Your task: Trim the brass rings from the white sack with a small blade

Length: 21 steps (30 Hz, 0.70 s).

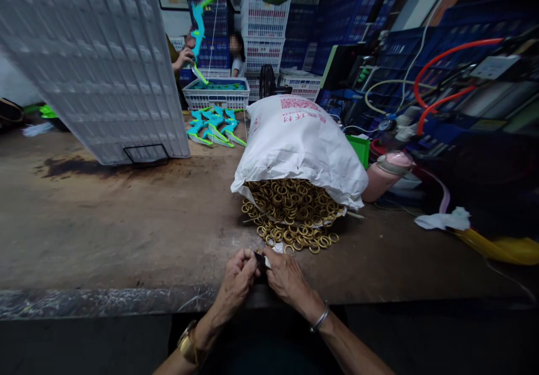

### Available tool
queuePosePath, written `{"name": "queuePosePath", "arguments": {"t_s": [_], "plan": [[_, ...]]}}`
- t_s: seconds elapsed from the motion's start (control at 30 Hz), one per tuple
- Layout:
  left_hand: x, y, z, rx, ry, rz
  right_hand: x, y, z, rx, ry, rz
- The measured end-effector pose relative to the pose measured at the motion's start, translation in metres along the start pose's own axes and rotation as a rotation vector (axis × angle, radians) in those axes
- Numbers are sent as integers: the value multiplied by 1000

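Note:
Close together at the table's front edge, both my hands are closed. My left hand pinches one side of a small dark piece, whose exact kind I cannot make out. Fingers of my right hand close on its other side, with a bit of white showing beside them. Just beyond lie many brass-coloured rings, spilling from the mouth of a white woven sack with red print. A small white scrap rests by the rings.
Tall translucent ribbed panels stand at the left on the wooden table. Blue-green toy bows lie behind, near a white crate; another person's hands hold a bow. A pink bottle and machine with red hoses are right.

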<state>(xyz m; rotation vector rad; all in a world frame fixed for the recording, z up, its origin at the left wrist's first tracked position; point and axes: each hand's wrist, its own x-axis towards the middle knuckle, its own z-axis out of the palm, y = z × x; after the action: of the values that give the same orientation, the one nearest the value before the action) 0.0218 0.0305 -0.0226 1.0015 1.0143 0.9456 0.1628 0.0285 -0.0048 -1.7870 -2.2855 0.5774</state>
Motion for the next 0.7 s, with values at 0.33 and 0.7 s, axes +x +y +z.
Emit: {"name": "queuePosePath", "arguments": {"t_s": [0.33,0.7], "plan": [[-3,3,-2,46,-6,40,1,-1,-6,28,-75,-3],[-23,20,-4,-100,-45,-114,9,-2,-2,-16,32,107]]}}
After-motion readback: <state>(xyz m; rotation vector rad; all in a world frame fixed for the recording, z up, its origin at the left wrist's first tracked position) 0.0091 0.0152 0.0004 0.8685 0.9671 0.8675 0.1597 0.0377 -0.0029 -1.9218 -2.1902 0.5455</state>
